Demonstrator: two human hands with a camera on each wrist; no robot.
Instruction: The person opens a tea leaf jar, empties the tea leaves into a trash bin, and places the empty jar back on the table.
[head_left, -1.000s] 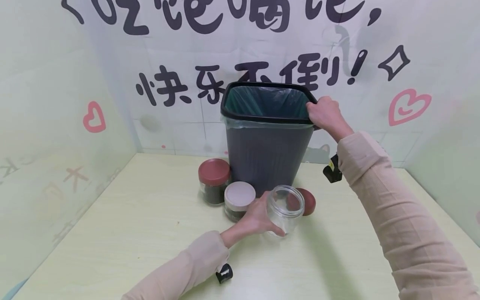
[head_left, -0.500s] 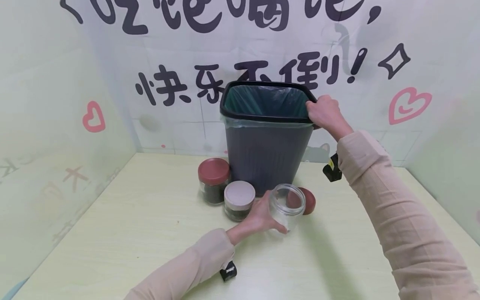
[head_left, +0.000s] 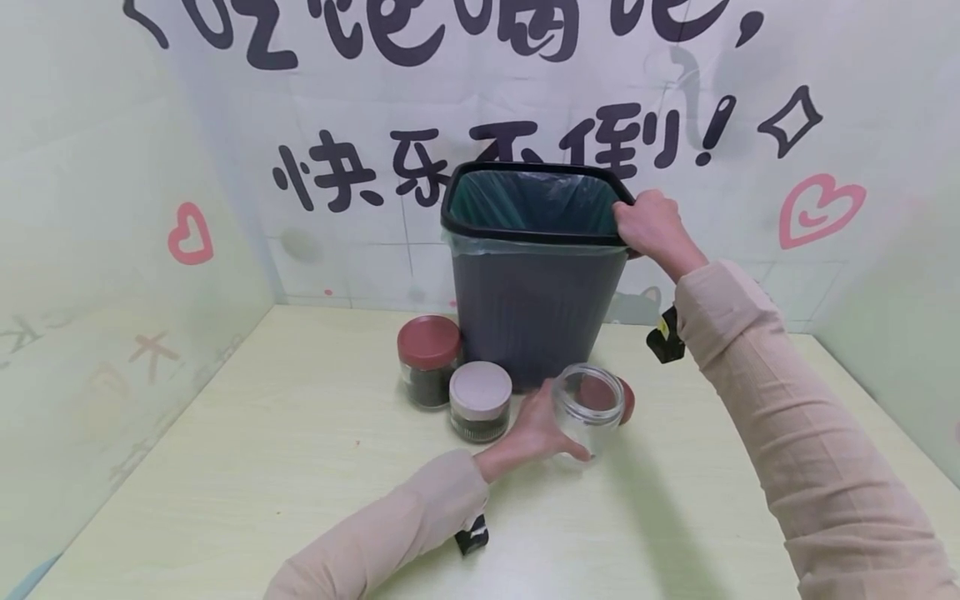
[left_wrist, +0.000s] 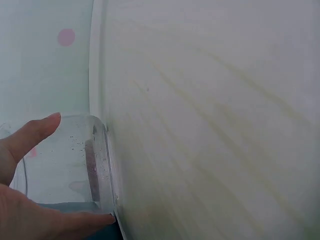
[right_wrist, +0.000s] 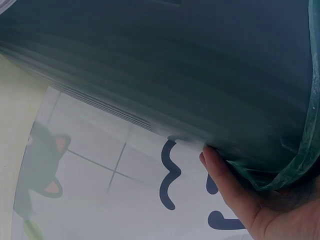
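Observation:
My left hand [head_left: 534, 429] holds a clear, lidless glass jar [head_left: 588, 433] low over the table, in front of the bin. In the left wrist view, thumb and fingers span the jar [left_wrist: 60, 170], and droplets or specks dot its wall. With my right hand [head_left: 651, 223] I grip the right end of the black rim of a dark grey trash bin [head_left: 532, 308]. A thin bag lines the bin and folds over its rim. Against the bin's side in the right wrist view lie the fingers of my right hand [right_wrist: 240, 205].
Left of the bin stands a dark-filled jar with a red lid [head_left: 429, 342]; a jar with a pale pink lid [head_left: 480, 390] sits beside it. A round red lid [head_left: 627, 402] shows partly behind the held jar. A printed wall [head_left: 360, 250] closes off the table's back [head_left: 225, 467].
My left hand and the glass jar have moved a little to the right, now overlapping more of the red lid. My right hand and the bin stay in place.

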